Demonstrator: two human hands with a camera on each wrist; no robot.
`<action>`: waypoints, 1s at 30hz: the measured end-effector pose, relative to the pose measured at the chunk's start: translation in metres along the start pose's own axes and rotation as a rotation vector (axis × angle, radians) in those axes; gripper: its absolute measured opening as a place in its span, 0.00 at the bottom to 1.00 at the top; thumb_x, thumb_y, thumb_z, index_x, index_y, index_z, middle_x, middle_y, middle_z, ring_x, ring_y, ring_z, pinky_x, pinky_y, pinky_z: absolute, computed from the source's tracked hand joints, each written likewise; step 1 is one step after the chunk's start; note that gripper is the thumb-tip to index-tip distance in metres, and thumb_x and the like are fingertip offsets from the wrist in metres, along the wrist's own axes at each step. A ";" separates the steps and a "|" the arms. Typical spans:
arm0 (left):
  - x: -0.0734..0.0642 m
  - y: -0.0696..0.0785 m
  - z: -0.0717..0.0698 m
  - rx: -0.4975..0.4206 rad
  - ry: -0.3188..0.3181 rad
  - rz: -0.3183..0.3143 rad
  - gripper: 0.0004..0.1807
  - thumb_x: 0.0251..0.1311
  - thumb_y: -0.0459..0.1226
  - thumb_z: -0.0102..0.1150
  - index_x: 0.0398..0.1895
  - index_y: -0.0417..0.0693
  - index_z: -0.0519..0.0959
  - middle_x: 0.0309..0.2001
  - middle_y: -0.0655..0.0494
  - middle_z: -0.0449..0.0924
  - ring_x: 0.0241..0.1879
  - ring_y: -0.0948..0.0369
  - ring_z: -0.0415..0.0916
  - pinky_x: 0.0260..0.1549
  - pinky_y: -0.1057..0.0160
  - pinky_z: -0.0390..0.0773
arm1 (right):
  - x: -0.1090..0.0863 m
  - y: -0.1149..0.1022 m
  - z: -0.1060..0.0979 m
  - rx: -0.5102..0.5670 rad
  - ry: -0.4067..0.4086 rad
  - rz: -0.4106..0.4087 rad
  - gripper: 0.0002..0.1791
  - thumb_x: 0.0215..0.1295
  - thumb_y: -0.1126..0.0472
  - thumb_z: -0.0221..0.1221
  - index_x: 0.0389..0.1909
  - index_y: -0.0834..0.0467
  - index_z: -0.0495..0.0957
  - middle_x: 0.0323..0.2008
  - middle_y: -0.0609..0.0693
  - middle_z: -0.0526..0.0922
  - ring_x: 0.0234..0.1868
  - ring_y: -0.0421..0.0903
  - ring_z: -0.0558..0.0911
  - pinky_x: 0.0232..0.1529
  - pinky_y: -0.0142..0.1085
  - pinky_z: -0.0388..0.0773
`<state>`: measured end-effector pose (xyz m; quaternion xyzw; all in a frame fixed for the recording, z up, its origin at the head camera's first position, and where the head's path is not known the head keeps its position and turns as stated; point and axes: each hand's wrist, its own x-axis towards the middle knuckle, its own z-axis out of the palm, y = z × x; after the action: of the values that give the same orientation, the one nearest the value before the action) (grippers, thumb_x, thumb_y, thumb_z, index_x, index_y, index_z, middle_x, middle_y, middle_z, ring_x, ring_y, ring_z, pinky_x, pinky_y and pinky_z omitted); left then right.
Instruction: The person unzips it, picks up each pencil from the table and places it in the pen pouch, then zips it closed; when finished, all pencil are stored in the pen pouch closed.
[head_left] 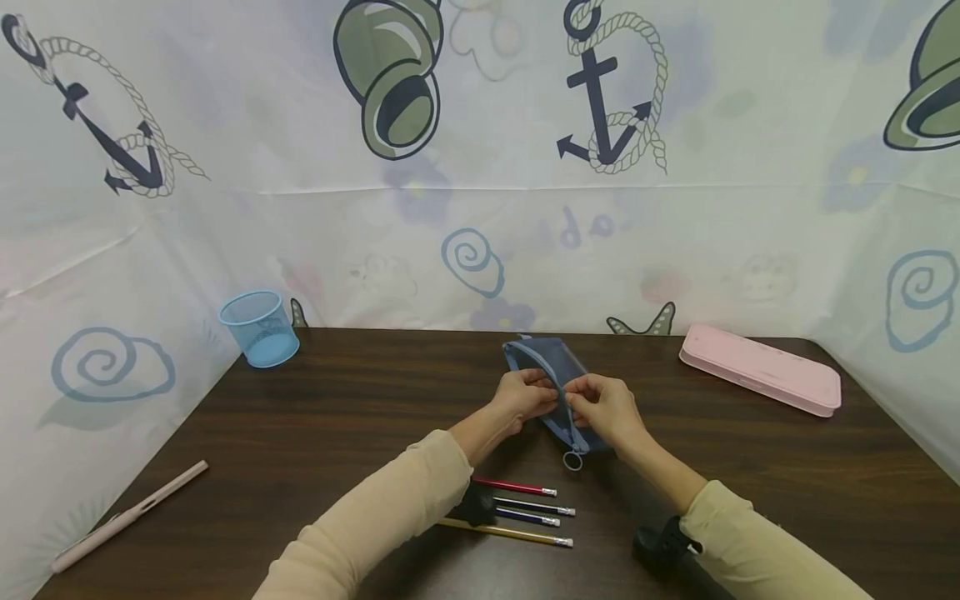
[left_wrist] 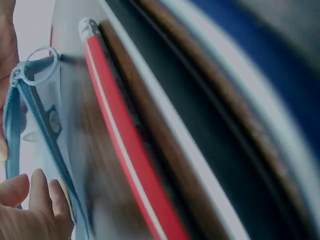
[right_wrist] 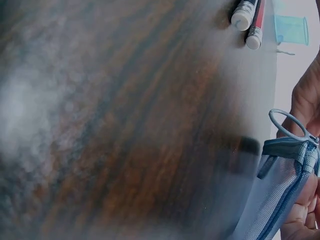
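Near you, pencils (head_left: 528, 517) lie side by side on the bench (head_left: 337, 400), perhaps for easy reach; beyond, your left hand (head_left: 520, 396) and right hand (head_left: 606, 410) pinch the blue pouch (head_left: 562, 358), seemingly to hold its mouth apart.

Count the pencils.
4: red pencil, black pencil, blue pencil, yellow pencil, in order from the pouch toward the camera. Left arm covers parts; more may be hidden.

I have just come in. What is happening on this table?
A person's left hand and right hand grip a blue pouch by its unzipped mouth. Four pencils lie in front of it, side by side on the table. A blue cup and a pink case rest untouched at left and right.
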<state>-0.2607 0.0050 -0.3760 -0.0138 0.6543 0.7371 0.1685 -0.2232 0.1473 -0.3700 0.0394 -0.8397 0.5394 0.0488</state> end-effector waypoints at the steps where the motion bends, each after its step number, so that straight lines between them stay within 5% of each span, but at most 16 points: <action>1: -0.002 0.001 -0.001 0.011 -0.015 0.007 0.30 0.59 0.21 0.52 0.65 0.27 0.59 0.58 0.33 0.68 0.56 0.44 0.72 0.53 0.54 0.75 | 0.000 0.000 0.000 0.000 0.000 -0.002 0.06 0.60 0.71 0.59 0.36 0.69 0.80 0.25 0.54 0.82 0.21 0.38 0.78 0.24 0.31 0.81; 8: -0.020 0.008 -0.029 0.151 -0.207 -0.037 0.25 0.62 0.25 0.54 0.63 0.31 0.66 0.58 0.35 0.71 0.52 0.51 0.77 0.52 0.58 0.77 | -0.001 0.001 -0.002 0.002 0.002 -0.012 0.06 0.59 0.72 0.59 0.36 0.69 0.80 0.25 0.55 0.82 0.21 0.39 0.78 0.25 0.31 0.81; 17: -0.047 0.014 -0.092 0.525 -0.509 -0.081 0.16 0.59 0.29 0.60 0.51 0.34 0.76 0.40 0.53 0.81 0.39 0.63 0.79 0.43 0.61 0.81 | -0.002 0.002 -0.006 0.012 0.008 -0.022 0.06 0.59 0.72 0.59 0.36 0.70 0.80 0.25 0.55 0.81 0.21 0.39 0.78 0.25 0.32 0.82; 23: -0.057 0.009 -0.119 0.651 -0.612 -0.014 0.14 0.55 0.27 0.62 0.46 0.34 0.78 0.37 0.53 0.81 0.38 0.64 0.78 0.38 0.67 0.80 | -0.003 0.002 -0.008 0.011 0.005 -0.016 0.06 0.59 0.72 0.59 0.37 0.71 0.79 0.25 0.54 0.81 0.21 0.38 0.78 0.25 0.31 0.81; 30: -0.063 0.005 -0.133 0.722 -0.670 0.094 0.13 0.53 0.26 0.63 0.43 0.34 0.78 0.38 0.50 0.81 0.37 0.64 0.78 0.37 0.69 0.80 | -0.003 0.003 -0.008 0.006 0.016 -0.016 0.07 0.59 0.72 0.59 0.37 0.70 0.79 0.24 0.54 0.80 0.21 0.38 0.77 0.24 0.30 0.81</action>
<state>-0.2292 -0.1387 -0.3746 0.3125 0.7777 0.4341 0.3302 -0.2198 0.1558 -0.3702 0.0421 -0.8374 0.5416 0.0596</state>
